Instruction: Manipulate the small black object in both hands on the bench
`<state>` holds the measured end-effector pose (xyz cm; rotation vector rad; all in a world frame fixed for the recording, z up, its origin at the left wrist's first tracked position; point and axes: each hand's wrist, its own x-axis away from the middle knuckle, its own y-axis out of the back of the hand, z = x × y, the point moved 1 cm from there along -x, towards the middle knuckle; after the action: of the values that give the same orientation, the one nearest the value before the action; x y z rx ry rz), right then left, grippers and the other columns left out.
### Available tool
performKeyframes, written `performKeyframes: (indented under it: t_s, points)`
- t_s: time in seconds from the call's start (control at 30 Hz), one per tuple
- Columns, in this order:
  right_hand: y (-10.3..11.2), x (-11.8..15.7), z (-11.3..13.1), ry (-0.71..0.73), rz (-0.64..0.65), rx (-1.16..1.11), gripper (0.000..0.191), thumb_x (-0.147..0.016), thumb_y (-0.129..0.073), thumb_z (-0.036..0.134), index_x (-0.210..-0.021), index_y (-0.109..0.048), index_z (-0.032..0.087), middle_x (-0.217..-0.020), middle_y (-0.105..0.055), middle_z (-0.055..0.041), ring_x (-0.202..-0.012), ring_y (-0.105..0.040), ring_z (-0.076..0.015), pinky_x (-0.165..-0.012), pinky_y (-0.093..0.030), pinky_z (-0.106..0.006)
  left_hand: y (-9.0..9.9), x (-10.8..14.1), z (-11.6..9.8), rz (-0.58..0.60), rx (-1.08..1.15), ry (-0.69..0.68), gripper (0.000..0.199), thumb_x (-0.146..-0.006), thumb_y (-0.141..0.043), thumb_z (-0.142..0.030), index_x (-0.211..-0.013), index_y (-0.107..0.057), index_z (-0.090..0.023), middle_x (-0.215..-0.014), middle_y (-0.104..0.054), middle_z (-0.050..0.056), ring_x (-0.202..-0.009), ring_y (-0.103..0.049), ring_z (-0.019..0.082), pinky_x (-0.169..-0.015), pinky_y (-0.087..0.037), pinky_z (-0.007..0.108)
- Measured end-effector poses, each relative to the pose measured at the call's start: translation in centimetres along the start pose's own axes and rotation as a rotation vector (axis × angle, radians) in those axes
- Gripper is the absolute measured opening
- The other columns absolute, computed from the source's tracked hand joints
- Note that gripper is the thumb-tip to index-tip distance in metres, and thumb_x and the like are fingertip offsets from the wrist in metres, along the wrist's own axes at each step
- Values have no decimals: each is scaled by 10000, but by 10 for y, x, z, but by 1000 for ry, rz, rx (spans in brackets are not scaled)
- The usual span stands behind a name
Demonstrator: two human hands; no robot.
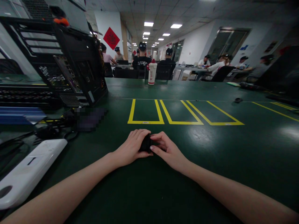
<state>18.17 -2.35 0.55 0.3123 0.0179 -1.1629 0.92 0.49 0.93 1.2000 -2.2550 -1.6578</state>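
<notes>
Between my two hands, above the near part of the green table (pixel 149 193), is a small black object (pixel 145 144); its kind cannot be made out. My left hand (pixel 130 145) wraps round it from the left, thumb below and fingers over the top. From the other side my right hand (pixel 168 151) pinches its right edge with thumb and fingertips. The fingers cover much of the object. Just beyond the hands, yellow tape outlines (pixel 146 122) are marked on the tabletop.
To the left stand a black open computer case (pixel 77 62), a white long device (pixel 35 168), a blue object (pixel 21 115) and tangled cables (pixel 51 129). A paper cup (pixel 152 74) stands at the far edge. Right of the outlines lies a small black round thing (pixel 238 100). Several people sit beyond.
</notes>
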Motion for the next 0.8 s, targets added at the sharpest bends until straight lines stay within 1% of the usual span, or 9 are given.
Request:
performKeyframes:
  t_s: [0.17,0.23,0.33,0.47,0.57,0.67,0.8]
  points:
    - [1,-1,0,-63,-13,47,353,-790,-531,207,-1119,-406,233,-1130,-477,-54,-1033,-505,-185,-865,-459,-394,8,0,-7,46,15,13,556,-755,-600,-325,-1201,-280,-234,-1157,-438,80,-1050,-428,244,-882,-351,417]
    - [1,-1,1,-71,6,61,338,-797,-523,217,-1117,-417,229,-1139,-475,-57,-1046,-497,-192,-870,-453,-405,9,0,-8,59,12,18,540,-762,-593,-324,-1197,-288,-226,-1154,-440,86,-1046,-433,242,-883,-352,415]
    - [1,0,2,-42,27,46,306,-785,-537,201,-1073,-436,221,-1115,-487,-51,-1048,-496,-194,-864,-456,-398,7,0,-6,37,7,13,532,-756,-598,-325,-1187,-301,-227,-1150,-445,82,-1037,-440,240,-878,-354,411]
    - [1,0,3,-16,-2,2,225,-798,-520,214,-1012,-450,228,-1064,-492,-35,-1004,-522,-180,-833,-471,-379,3,0,-2,-7,12,-2,564,-733,-619,-343,-1186,-300,-241,-1140,-455,71,-1033,-446,248,-869,-353,418]
    - [1,0,3,2,-8,18,194,-795,-524,213,-981,-471,232,-1044,-484,-23,-992,-522,-170,-843,-466,-369,4,1,-3,17,20,-3,555,-746,-606,-341,-1194,-294,-240,-1145,-451,76,-1036,-444,247,-869,-356,416]
    - [1,0,3,2,-22,44,235,-780,-539,187,-999,-468,235,-1054,-488,-25,-1017,-508,-175,-853,-459,-374,7,1,-5,32,24,4,551,-750,-604,-337,-1196,-296,-235,-1143,-450,75,-1032,-444,240,-869,-360,407]
    - [2,-1,0,-33,-24,50,351,-778,-544,198,-1105,-422,235,-1131,-476,-54,-1039,-498,-187,-853,-456,-390,7,0,-5,31,13,5,560,-748,-605,-340,-1200,-293,-230,-1145,-453,80,-1041,-441,245,-872,-358,415]
